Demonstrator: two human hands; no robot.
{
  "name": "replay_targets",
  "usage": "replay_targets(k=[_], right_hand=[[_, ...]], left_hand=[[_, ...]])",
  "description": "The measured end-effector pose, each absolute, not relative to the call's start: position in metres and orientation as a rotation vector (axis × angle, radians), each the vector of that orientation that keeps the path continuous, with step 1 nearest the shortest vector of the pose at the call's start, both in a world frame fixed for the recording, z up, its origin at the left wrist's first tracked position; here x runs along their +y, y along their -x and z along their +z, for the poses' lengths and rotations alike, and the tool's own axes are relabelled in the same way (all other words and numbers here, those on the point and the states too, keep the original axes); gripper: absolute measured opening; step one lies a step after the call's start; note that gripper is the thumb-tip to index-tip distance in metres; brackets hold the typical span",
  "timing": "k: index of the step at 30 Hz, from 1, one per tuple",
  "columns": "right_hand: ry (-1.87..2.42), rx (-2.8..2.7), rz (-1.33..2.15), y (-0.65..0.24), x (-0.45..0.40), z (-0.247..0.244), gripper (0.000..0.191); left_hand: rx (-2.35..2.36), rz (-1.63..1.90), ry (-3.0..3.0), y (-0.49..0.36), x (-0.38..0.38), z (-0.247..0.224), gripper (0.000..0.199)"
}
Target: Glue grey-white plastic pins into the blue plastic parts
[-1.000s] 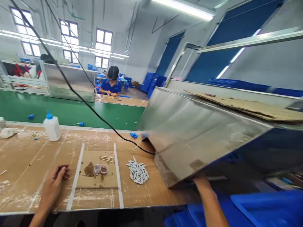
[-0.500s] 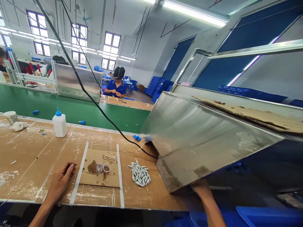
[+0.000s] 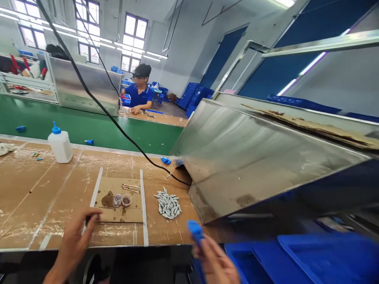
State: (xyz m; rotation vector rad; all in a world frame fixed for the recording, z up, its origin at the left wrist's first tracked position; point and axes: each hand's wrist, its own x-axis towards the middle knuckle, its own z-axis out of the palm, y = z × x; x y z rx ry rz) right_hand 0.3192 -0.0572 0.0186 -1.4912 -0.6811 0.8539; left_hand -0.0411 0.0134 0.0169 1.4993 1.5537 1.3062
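My right hand (image 3: 217, 258) is raised in front of the bench edge, pinching a small blue plastic piece (image 3: 195, 230); both are smeared by motion. My left hand (image 3: 77, 232) hovers by the lower left corner of a stained cardboard sheet (image 3: 118, 217), thumb and forefinger apart, with nothing visible between them. On that sheet stand two small round cups (image 3: 117, 200), side by side, one with brown liquid. Several thin sticks with dark tips (image 3: 130, 188) lie behind them. Right of the sheet is a pile of small pale grey parts (image 3: 168, 205).
A slanted metal housing (image 3: 237, 169) rises at the right, a black cable (image 3: 118, 126) running to it. Blue trays (image 3: 319, 256) sit below it. A white bottle with a blue cap (image 3: 60, 146) stands at the left. A co-worker (image 3: 139, 92) sits beyond the green belt (image 3: 142, 140).
My right hand has come out from under the metal housing, now with the blue piece in its fingers. My left hand has shifted slightly towards the cardboard sheet. The view has tilted down.
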Motion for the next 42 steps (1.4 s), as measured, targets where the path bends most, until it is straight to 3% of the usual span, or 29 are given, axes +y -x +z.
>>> replay_targets(k=[3, 6, 8, 13, 15, 25, 31, 38, 42], right_hand=[[1.205, -0.698, 1.506, -0.244, -0.051, 0.005, 0.050], [1.056, -0.722, 1.788, -0.205, -0.045, -0.005, 0.052], [1.167, -0.903, 1.694, -0.205, -0.039, -0.006, 0.054], [1.644, -1.390, 0.527, -0.259, -0.007, -0.005, 0.048], [1.657, -1.512, 0.345, -0.279, 0.005, -0.010, 0.049], [1.664, -1.719, 0.337, -0.295, 0.014, -0.012, 0.037], [1.704, -1.421, 0.405, -0.304, 0.007, -0.007, 0.046], [1.430, -1.273, 1.136, -0.251, -0.018, -0.009, 0.042], [1.399, -1.081, 1.074, -0.247, 0.007, -0.012, 0.046]], left_hand=[[1.086, 1.081, -1.430, -0.010, -0.018, 0.013, 0.037], [0.964, 1.054, -1.146, -0.041, -0.037, 0.001, 0.043], [1.015, 1.081, -1.006, -0.044, -0.039, -0.004, 0.040], [1.033, 1.096, -0.943, -0.023, -0.029, -0.003, 0.038], [1.063, 1.097, -0.959, -0.017, -0.027, 0.000, 0.035], [1.207, 1.156, -1.024, -0.014, -0.023, 0.006, 0.042], [1.008, 1.133, -0.815, -0.011, -0.018, -0.003, 0.040], [0.873, 1.151, -0.669, -0.020, -0.018, 0.000, 0.038], [0.983, 1.179, -0.841, -0.022, -0.019, 0.010, 0.037]])
